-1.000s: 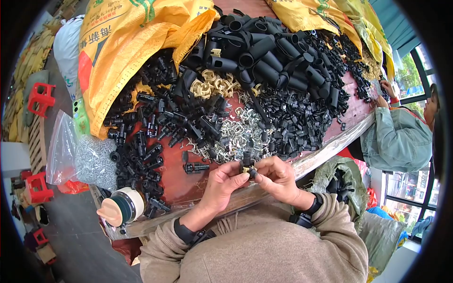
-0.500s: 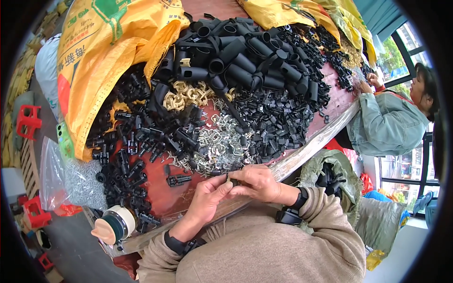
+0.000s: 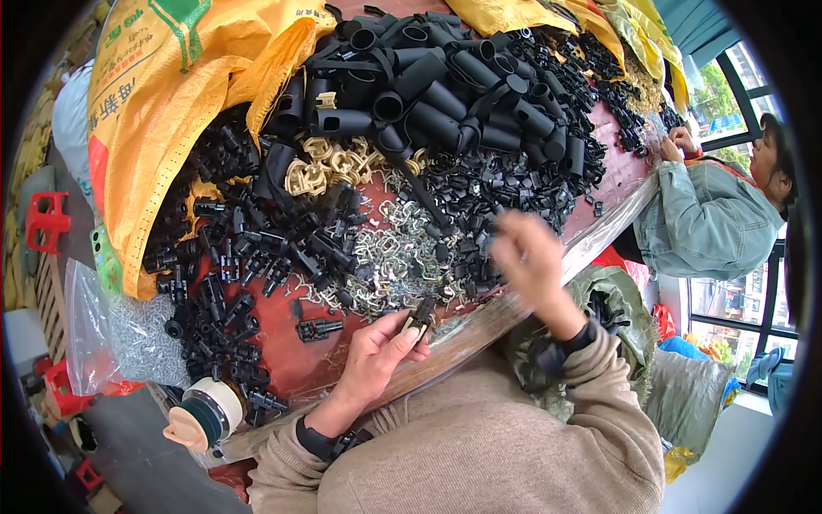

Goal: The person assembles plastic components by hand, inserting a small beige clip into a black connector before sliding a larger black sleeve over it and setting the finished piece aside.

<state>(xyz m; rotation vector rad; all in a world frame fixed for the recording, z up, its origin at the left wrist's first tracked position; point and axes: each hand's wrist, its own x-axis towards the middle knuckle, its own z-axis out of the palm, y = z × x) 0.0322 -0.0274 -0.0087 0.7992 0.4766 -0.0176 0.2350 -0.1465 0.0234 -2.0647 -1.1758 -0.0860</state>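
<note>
My left hand point(image 3: 378, 353) is closed, pinching a small black plastic part point(image 3: 421, 312) with a pale piece at its lower end, just above the table's near edge. My right hand point(image 3: 533, 264) is lifted apart from it, at the right end of the small black pieces point(image 3: 488, 210); motion smears its fingers. Shiny bent metal clips point(image 3: 390, 257) lie heaped in the middle, with cream plastic rings point(image 3: 330, 167) behind them. A single black jointed fitting point(image 3: 319, 329) rests left of my left hand.
Black tubes point(image 3: 432, 128) pile up at the back, black fittings point(image 3: 218, 300) at the left beside a yellow sack point(image 3: 188, 111). A lidded jar point(image 3: 205, 413) and a clear bag of screws point(image 3: 150, 338) stand front left. A co-worker point(image 3: 715, 214) sits far right. Wooden edging point(image 3: 462, 351) borders the table.
My hands were together at the small part. The right one has let go and moved right and up over the small black pieces; the left still holds the part.
</note>
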